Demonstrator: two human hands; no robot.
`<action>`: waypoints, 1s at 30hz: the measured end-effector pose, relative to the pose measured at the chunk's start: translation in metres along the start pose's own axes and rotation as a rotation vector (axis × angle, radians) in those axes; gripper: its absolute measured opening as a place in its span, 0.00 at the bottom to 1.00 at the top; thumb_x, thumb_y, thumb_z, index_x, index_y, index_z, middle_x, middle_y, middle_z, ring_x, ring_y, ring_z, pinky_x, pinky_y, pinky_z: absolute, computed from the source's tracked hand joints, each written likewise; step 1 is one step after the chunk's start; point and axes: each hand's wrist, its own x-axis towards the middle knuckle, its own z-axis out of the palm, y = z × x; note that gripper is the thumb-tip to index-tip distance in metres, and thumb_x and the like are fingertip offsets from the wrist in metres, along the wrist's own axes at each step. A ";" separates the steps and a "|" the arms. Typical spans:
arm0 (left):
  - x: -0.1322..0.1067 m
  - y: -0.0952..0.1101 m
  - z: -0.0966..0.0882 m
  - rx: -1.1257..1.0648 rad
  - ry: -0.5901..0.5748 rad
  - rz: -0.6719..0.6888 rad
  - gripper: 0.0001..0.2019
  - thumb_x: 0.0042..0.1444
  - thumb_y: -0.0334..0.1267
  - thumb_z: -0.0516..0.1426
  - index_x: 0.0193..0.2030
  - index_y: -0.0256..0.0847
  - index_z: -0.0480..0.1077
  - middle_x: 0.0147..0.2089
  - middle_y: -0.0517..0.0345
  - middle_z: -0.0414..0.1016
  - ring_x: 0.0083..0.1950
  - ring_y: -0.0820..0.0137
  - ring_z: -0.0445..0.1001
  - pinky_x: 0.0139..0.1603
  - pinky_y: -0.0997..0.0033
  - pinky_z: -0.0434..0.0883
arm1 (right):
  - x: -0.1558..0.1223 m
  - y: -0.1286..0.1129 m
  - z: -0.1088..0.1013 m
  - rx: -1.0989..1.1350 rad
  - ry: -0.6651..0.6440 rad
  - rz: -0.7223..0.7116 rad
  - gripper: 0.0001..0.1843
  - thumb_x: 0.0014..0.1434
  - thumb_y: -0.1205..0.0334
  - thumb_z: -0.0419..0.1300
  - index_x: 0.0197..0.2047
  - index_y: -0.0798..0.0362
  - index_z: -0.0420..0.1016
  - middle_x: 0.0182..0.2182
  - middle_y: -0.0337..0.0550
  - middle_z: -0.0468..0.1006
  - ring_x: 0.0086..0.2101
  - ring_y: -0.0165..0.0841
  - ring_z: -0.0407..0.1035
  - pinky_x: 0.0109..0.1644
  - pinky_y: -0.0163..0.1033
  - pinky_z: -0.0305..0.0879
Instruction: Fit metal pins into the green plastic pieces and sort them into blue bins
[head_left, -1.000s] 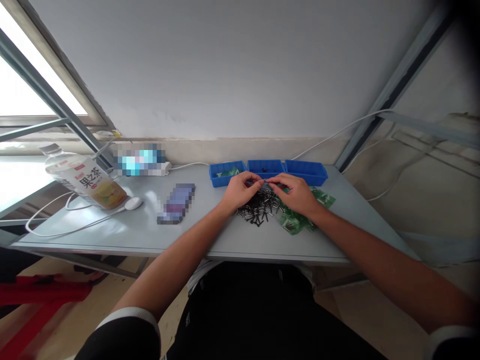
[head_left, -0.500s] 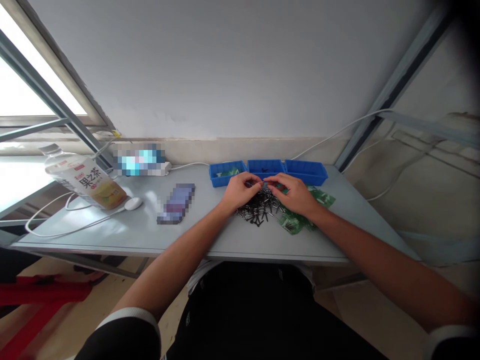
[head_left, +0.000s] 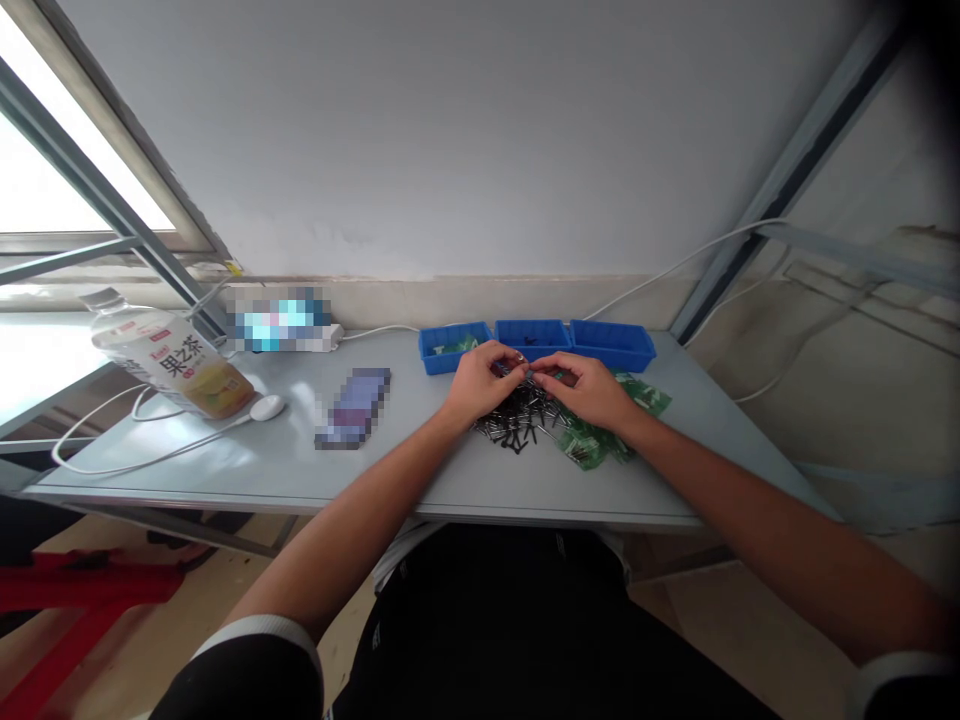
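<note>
My left hand (head_left: 484, 383) and my right hand (head_left: 589, 388) meet fingertip to fingertip over a pile of dark screws (head_left: 514, 425). The fingers of both are closed in a pinch. Something small and shiny shows at the left fingertips, too small to name. What sits in the right fingertips I cannot make out. Beside the pile, partly under my right hand and wrist, lie green packets (head_left: 589, 445). Just behind the hands stand a blue bin (head_left: 431, 362) with green-and-white packets, a middle blue bin (head_left: 517, 327) with a few dark pieces, and a right blue bin (head_left: 622, 358).
On the left a bottle of fruit tea (head_left: 172, 360) leans over the grey table (head_left: 420, 480), near a white round charger (head_left: 267, 407) and its cable. A blurred-out phone (head_left: 354, 408) lies nearer my left forearm. Metal posts rise at both sides, with a wall behind.
My fingertips have shifted slightly where they meet, and a shiny bit now shows at the left ones. The bins, pile and packets have stayed put.
</note>
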 end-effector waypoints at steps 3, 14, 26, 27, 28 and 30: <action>0.000 0.002 0.000 -0.023 -0.024 0.034 0.04 0.62 0.37 0.64 0.41 0.40 0.79 0.44 0.51 0.82 0.45 0.66 0.80 0.46 0.66 0.77 | 0.000 0.000 -0.001 0.005 0.000 0.008 0.16 0.65 0.46 0.66 0.48 0.46 0.85 0.44 0.46 0.87 0.39 0.43 0.81 0.45 0.49 0.80; -0.001 0.004 -0.001 -0.071 -0.100 0.177 0.09 0.67 0.41 0.62 0.45 0.39 0.82 0.48 0.48 0.82 0.46 0.66 0.80 0.43 0.68 0.76 | 0.002 -0.004 -0.001 0.137 -0.032 0.074 0.22 0.61 0.41 0.69 0.45 0.51 0.87 0.37 0.45 0.87 0.32 0.38 0.78 0.39 0.45 0.79; -0.001 -0.003 0.002 0.007 -0.040 0.126 0.17 0.70 0.42 0.60 0.63 0.42 0.75 0.52 0.48 0.79 0.52 0.65 0.79 0.49 0.67 0.78 | 0.008 0.011 -0.003 0.371 0.051 0.129 0.20 0.60 0.41 0.72 0.46 0.47 0.89 0.35 0.44 0.86 0.36 0.40 0.79 0.36 0.43 0.78; -0.001 -0.005 0.002 0.037 -0.048 0.114 0.18 0.69 0.42 0.61 0.62 0.41 0.75 0.52 0.48 0.79 0.51 0.64 0.79 0.49 0.67 0.78 | 0.009 0.011 -0.004 0.423 0.070 0.149 0.20 0.59 0.42 0.73 0.46 0.47 0.88 0.35 0.44 0.85 0.36 0.39 0.78 0.35 0.41 0.77; -0.001 -0.007 0.001 0.074 -0.065 0.104 0.18 0.68 0.41 0.62 0.62 0.40 0.76 0.52 0.48 0.79 0.51 0.64 0.80 0.50 0.66 0.78 | 0.010 0.011 -0.005 0.488 0.096 0.170 0.19 0.59 0.43 0.73 0.45 0.48 0.88 0.34 0.44 0.85 0.35 0.37 0.78 0.35 0.40 0.77; -0.001 -0.010 0.000 0.169 -0.132 0.103 0.15 0.67 0.40 0.62 0.57 0.40 0.78 0.52 0.48 0.80 0.53 0.62 0.80 0.55 0.62 0.78 | 0.012 0.011 -0.009 0.633 0.169 0.222 0.17 0.59 0.46 0.74 0.45 0.48 0.87 0.33 0.42 0.83 0.33 0.33 0.76 0.32 0.37 0.75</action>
